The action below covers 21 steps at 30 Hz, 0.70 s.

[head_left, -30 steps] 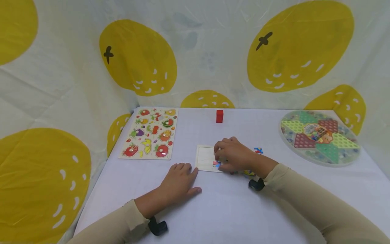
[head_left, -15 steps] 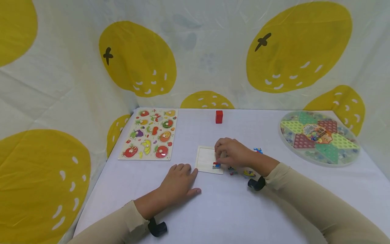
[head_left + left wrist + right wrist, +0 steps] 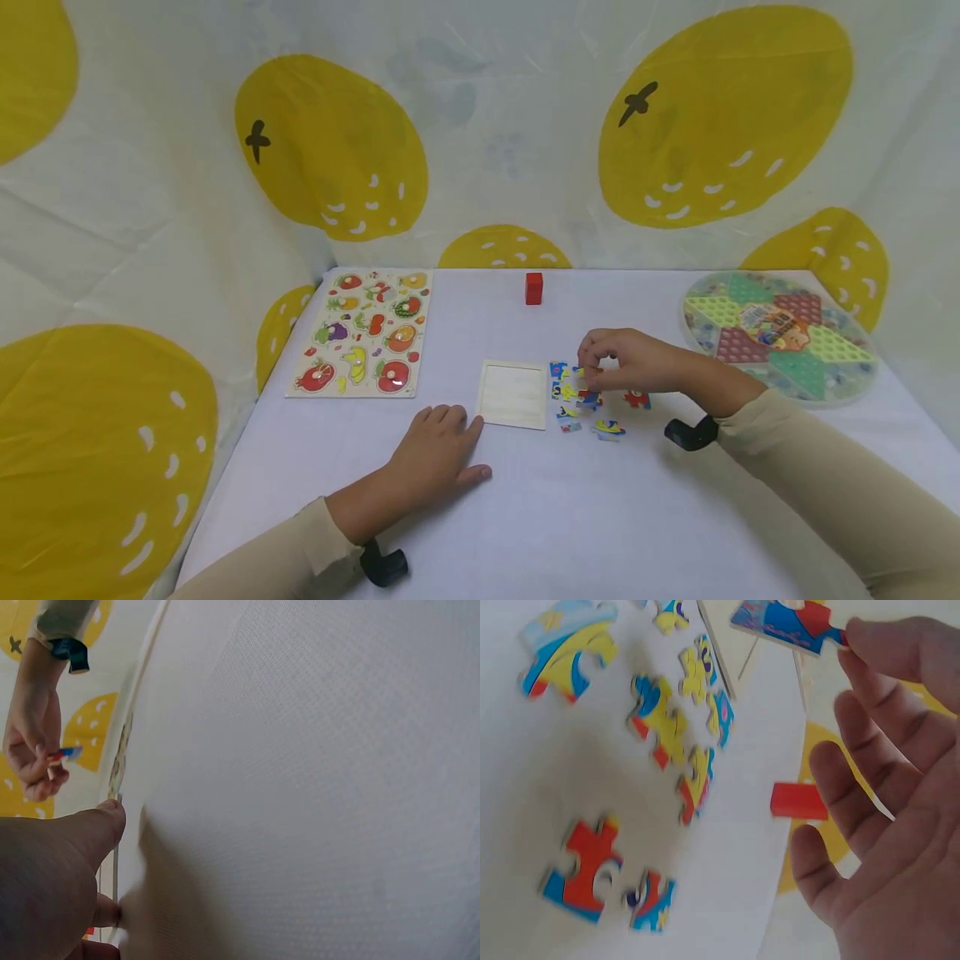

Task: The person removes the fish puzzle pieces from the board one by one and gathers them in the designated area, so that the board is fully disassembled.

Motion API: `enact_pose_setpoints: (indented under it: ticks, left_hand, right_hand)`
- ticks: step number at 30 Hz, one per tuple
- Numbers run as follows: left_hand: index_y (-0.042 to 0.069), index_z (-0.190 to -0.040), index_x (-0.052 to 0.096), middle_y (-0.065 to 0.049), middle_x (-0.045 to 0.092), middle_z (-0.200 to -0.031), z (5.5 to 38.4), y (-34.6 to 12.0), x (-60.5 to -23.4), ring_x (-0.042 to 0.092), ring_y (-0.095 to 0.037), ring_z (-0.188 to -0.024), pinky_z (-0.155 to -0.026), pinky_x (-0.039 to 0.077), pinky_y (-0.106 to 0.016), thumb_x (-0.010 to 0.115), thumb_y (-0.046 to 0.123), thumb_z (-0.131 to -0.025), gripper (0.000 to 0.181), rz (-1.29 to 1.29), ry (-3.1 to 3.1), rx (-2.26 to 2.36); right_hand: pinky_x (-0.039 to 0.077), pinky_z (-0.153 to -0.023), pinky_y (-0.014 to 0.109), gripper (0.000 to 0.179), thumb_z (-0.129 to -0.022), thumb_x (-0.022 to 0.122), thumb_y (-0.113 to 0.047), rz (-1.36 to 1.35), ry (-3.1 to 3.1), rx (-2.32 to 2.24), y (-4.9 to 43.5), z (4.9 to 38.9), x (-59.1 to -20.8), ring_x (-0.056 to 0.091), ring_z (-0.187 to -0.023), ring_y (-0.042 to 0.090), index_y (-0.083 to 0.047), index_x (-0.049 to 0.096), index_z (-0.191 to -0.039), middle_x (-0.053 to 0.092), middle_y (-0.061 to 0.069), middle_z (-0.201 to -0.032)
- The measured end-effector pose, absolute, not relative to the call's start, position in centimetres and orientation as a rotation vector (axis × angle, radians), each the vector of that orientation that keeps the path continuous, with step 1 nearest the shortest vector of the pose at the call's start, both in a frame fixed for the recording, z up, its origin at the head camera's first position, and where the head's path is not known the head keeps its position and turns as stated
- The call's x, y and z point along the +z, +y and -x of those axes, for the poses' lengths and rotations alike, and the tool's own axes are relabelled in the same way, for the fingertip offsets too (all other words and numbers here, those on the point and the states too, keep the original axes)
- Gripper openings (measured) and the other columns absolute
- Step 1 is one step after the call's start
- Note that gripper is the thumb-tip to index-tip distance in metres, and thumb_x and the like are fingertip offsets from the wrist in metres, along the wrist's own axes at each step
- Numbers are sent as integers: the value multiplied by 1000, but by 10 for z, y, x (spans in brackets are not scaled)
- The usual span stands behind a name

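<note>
My right hand [image 3: 637,360] pinches a blue and red jigsaw piece [image 3: 784,622] between thumb and index finger, the other fingers loosely bent. It hovers above several loose jigsaw pieces [image 3: 568,423] right of a shallow wooden puzzle tray [image 3: 513,392]. No piece lies in the tray. In the right wrist view, a red piece [image 3: 589,862] and a yellow-blue piece [image 3: 660,716] lie apart on the cloth. My left hand [image 3: 431,454] rests on the table, fingers extended, a fingertip at the tray's near left corner.
A fruit puzzle board [image 3: 363,333] lies at the back left. Near the far edge stands a red block [image 3: 533,288]. A round Chinese checkers board [image 3: 780,333] occupies the right rear. Fruit-printed curtain [image 3: 495,167] hangs behind the white-covered table.
My right hand has moved right, from over the tray to above the loose pieces, taking the blue and red piece out of the tray. The left hand stays in place.
</note>
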<state>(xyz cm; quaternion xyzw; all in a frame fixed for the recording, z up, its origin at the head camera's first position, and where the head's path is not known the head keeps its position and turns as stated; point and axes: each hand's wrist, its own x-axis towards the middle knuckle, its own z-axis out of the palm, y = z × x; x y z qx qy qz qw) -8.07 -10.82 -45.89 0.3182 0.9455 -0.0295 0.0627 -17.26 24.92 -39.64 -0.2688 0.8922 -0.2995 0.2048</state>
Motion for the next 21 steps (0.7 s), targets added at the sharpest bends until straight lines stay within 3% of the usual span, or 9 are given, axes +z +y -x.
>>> enact_pose_setpoints:
  ticks: [9,21]
  left_hand:
    - [16,-155,59,-11,60,-138,80,-108,-456,55,-29,-129,-112,45,-53,65,71,-96,81,-955,2857,-78]
    - [16,-155,59,-11,60,-139,80,-108,-456,55,-29,-129,-113,44,-54,65,71,-96,81,-926,2842,-59]
  right_hand:
    - [55,-86,36,9,-98,78,-19,758,2326,-827,296,163,-392,56,-113,25,-24,76,-91,68,3,-119]
    - [53,-82,28,8,-98,78,-18,661,2301,-830,337,155,-405,61,-98,20,-21,78,-91,66,-1,-104]
